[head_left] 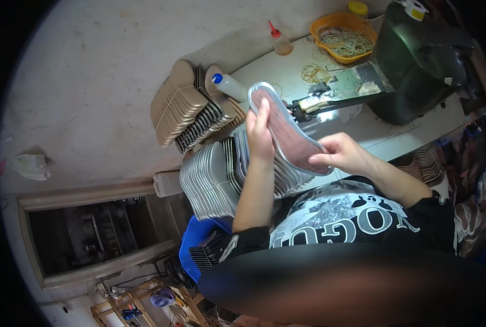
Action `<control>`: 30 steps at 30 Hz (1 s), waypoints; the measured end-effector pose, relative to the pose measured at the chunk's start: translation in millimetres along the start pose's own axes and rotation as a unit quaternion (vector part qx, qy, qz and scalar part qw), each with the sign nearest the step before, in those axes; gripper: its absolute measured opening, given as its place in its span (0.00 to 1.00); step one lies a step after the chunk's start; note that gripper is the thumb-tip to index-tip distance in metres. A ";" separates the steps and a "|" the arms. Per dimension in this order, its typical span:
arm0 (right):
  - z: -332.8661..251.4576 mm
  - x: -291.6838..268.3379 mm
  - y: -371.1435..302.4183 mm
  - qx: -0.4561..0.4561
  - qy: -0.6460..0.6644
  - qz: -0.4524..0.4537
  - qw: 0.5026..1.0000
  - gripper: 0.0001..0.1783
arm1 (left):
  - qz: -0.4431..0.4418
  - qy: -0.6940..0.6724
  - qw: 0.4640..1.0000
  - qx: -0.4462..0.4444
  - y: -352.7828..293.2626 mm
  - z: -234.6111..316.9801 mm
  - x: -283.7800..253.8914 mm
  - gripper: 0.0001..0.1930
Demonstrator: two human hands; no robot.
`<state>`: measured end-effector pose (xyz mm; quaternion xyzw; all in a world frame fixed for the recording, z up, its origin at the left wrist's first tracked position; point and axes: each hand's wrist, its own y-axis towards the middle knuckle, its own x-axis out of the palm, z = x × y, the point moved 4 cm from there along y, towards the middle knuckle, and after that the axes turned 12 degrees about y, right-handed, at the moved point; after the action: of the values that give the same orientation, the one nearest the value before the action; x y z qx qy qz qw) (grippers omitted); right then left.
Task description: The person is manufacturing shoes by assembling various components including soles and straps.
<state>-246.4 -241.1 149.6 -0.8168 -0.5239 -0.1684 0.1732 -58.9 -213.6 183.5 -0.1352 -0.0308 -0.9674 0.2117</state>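
A shoe insole, reddish-brown in the middle with a pale grey rim, is held up slanting over the table's near edge. My left hand is closed on its left side toward the upper end, the thumb lying on the brown face. At the lower right end, my right hand pinches the rim with the thumb on top. Just beyond the insole is the lit needle end of a sewing machine. Banded stacks of grey-edged insoles stand to the left of my left forearm, some partly hidden behind it.
Tan insole bundles and a white bottle with a blue cap stand at the table's left end. Farther back are a red-tipped bottle and an orange basket of rubber bands. A blue bin sits below left.
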 end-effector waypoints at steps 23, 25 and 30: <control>23.1 -50.6 -72.4 0.045 -0.286 -0.021 0.957 0.11 | -0.086 0.462 0.871 0.145 -100.5 -21.5 37.1 0.25; 24.2 -80.0 -86.9 0.168 -0.363 0.001 0.917 0.09 | -0.103 0.507 0.851 0.088 -99.6 -36.7 18.6 0.29; 55.5 -100.1 -60.3 0.201 -0.358 0.031 0.911 0.15 | -0.050 0.692 0.717 0.071 -97.3 -72.3 -0.8 0.30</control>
<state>-335.8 -271.8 61.3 -0.7859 -0.5480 0.2500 0.1400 -116.9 -133.4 113.5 0.5888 0.0492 -0.7956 0.1339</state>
